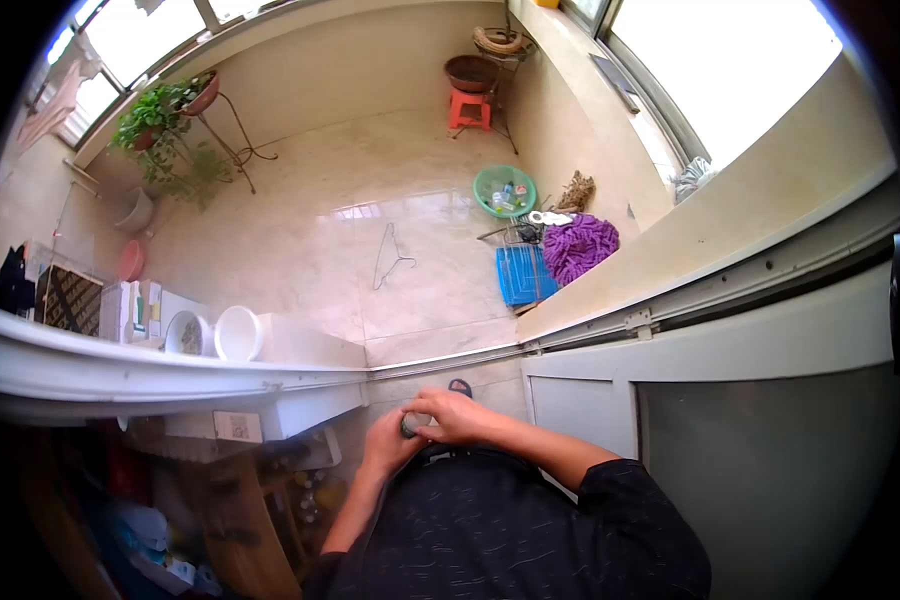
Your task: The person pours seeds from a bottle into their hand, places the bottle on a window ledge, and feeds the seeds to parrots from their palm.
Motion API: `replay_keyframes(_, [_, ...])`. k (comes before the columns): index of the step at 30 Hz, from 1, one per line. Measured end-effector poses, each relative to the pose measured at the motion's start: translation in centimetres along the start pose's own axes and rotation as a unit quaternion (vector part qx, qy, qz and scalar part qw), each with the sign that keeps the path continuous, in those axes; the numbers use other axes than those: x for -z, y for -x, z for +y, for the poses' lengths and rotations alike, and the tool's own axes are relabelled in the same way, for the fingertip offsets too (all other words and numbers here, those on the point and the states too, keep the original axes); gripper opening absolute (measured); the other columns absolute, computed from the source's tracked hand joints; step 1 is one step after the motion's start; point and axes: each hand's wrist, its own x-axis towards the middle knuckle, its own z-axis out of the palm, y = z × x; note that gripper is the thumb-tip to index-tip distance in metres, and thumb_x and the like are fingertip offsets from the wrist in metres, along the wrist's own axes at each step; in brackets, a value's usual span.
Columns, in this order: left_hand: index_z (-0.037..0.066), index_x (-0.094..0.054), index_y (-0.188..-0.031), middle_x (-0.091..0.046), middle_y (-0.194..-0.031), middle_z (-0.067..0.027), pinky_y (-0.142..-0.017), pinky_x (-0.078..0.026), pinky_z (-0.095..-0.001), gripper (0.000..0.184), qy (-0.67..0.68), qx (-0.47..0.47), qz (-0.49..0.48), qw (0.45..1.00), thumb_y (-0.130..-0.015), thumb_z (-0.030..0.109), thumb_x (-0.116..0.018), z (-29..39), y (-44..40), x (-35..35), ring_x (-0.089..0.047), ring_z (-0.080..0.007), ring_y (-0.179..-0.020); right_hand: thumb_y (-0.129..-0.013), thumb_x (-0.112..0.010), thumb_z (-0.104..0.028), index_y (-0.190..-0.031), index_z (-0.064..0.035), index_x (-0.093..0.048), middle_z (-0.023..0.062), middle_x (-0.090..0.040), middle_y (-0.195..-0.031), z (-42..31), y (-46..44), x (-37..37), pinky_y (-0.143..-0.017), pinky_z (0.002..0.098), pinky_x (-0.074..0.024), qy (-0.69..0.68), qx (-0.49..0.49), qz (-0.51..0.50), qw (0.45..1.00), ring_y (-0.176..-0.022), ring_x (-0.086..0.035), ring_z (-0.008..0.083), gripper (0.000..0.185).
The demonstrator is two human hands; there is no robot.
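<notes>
Close to my waist, both hands meet around a small round object (416,424), grey and pale on top with a darker edge. My left hand (390,440) wraps its left side. From the right, my right hand (452,414) reaches over it, its fingers curled on the top and far edge. The fingers cover much of the object, so what it is cannot be made out. A dark shoe tip (460,387) shows just beyond my right hand.
A wire hanger (388,262) lies on the tiled floor ahead. At the right are a blue crate (525,275), purple mop head (578,250) and green basin (486,200). Potted plants (155,115) stand far left. A grey door (760,470) is at right, white ledge (150,375) at left.
</notes>
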Motion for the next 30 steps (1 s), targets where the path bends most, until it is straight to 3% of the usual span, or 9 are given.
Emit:
replay_keyframes(3, [0.009, -0.067, -0.107, -0.069, -0.1, -0.0197, -0.079, -0.053, -0.0473, 0.041, 0.011, -0.017, -0.046, 0.999, -0.076, 0.033, -0.078, 2.8, -4.2, -0.8, -0.066, -0.0396, -0.095, -0.085, -0.076, -0.026, -0.117, -0.0116, -0.071, 0.0143, -0.067, -0.108, 2.1, 0.7, 3.9, -0.089, 0.0422, -0.0507, -0.021, 0.043, 0.077, 0.996, -0.104, -0.063, 0.0338, 0.035])
replay_keyframes(7, [0.008, -0.067, -0.109, -0.069, -0.098, -0.0179, -0.079, -0.053, -0.0451, 0.039, 0.007, -0.069, -0.085, 0.994, -0.076, 0.028, -0.077, 4.2, -9.7, -2.1, -0.066, -0.0374, -0.093, -0.082, -0.076, -0.019, -0.105, -0.008, -0.073, 0.0132, -0.067, -0.107, 5.7, 0.6, 6.7, -0.088, 0.0428, -0.0503, -0.048, 0.039, 0.114, 0.992, -0.101, -0.062, 0.0341, 0.025])
replay_keyframes(11, [0.006, -0.066, -0.11, -0.07, -0.101, -0.0177, -0.082, -0.053, -0.0449, 0.042, 0.025, -0.102, -0.104, 0.989, -0.075, 0.027, -0.078, 6.2, -14.7, -2.0, -0.067, -0.0363, -0.097, -0.083, -0.076, -0.018, -0.112, -0.0082, -0.071, 0.0138, -0.067, -0.107, 7.1, 0.3, 9.7, -0.09, 0.0429, -0.0504, -0.041, 0.018, 0.219, 0.975, -0.105, -0.062, 0.0343, 0.031])
replay_keyframes(14, [0.007, -0.066, -0.109, -0.07, -0.102, -0.018, -0.083, -0.053, -0.0451, 0.042, 0.034, -0.124, -0.132, 0.983, -0.075, 0.027, -0.079, 7.2, -19.2, -1.9, -0.067, -0.0365, -0.098, -0.083, -0.076, -0.017, -0.117, -0.0077, -0.069, 0.0134, -0.067, -0.106, 7.5, -0.3, 13.5, -0.092, 0.0435, -0.0499, -0.012, -0.076, 0.19, 0.979, -0.105, -0.061, 0.0348, 0.036])
replay_keyframes(17, [0.007, -0.067, -0.108, -0.07, -0.099, -0.0176, -0.083, -0.052, -0.0459, 0.042, 0.024, -0.151, -0.16, 0.975, -0.075, 0.028, -0.079, 7.7, -24.6, -1.4, -0.066, -0.0368, -0.097, -0.081, -0.077, -0.016, -0.118, -0.0078, -0.067, 0.0136, -0.065, -0.107, 8.9, -2.0, 17.4, -0.093, 0.0439, -0.0491, -0.005, -0.102, 0.154, 0.983, -0.105, -0.06, 0.0355, 0.039])
replay_keyframes(19, [0.007, -0.067, -0.108, -0.069, -0.098, -0.0173, -0.082, -0.052, -0.0464, 0.042, 0.025, -0.169, -0.173, 0.97, -0.074, 0.029, -0.079, 7.4, -28.4, -1.0, -0.066, -0.0369, -0.095, -0.08, -0.078, -0.015, -0.118, -0.0071, -0.066, 0.014, -0.065, -0.107, 9.7, -4.0, 19.8, -0.093, 0.044, -0.0489, -0.007, -0.059, 0.187, 0.981, -0.105, -0.06, 0.0355, 0.04])
replay_keyframes(23, [0.007, -0.067, -0.104, -0.069, -0.096, -0.0176, -0.079, -0.052, -0.047, 0.04, 0.004, -0.156, -0.173, 0.972, -0.073, 0.029, -0.08, 6.1, -37.2, 0.6, -0.066, -0.0372, -0.094, -0.082, -0.079, -0.015, -0.114, -0.0057, -0.066, 0.0142, -0.067, -0.102, 12.6, -10.1, 24.8, -0.09, 0.0421, -0.0507, 0.013, -0.011, 0.237, 0.971, -0.101, -0.063, 0.033, 0.036])
replay_keyframes(26, [0.007, -0.067, -0.102, -0.069, -0.098, -0.018, -0.079, -0.052, -0.0458, 0.038, -0.017, -0.119, -0.19, 0.974, -0.073, 0.028, -0.08, 6.0, -44.8, 4.0, -0.066, -0.0373, -0.094, -0.078, -0.079, -0.014, -0.104, -0.0038, -0.063, 0.0149, -0.065, -0.103, 14.0, -14.7, 29.7, -0.087, 0.0417, -0.0507, -0.082, -0.104, 0.295, 0.946, -0.099, -0.063, 0.0347, 0.032])
replay_keyframes(30, [0.007, -0.067, -0.101, -0.069, -0.098, -0.0168, -0.08, -0.053, -0.0434, 0.035, 0.003, -0.078, -0.156, 0.985, -0.075, 0.027, -0.079, 2.1, -53.9, 7.6, -0.067, -0.0366, -0.092, -0.08, -0.079, -0.015, -0.096, -0.0041, -0.063, 0.0145, -0.066, -0.095, 19.6, -18.3, 38.0, -0.083, 0.0391, -0.0523, -0.028, -0.148, 0.425, 0.893, -0.091, -0.065, 0.0331, 0.025])
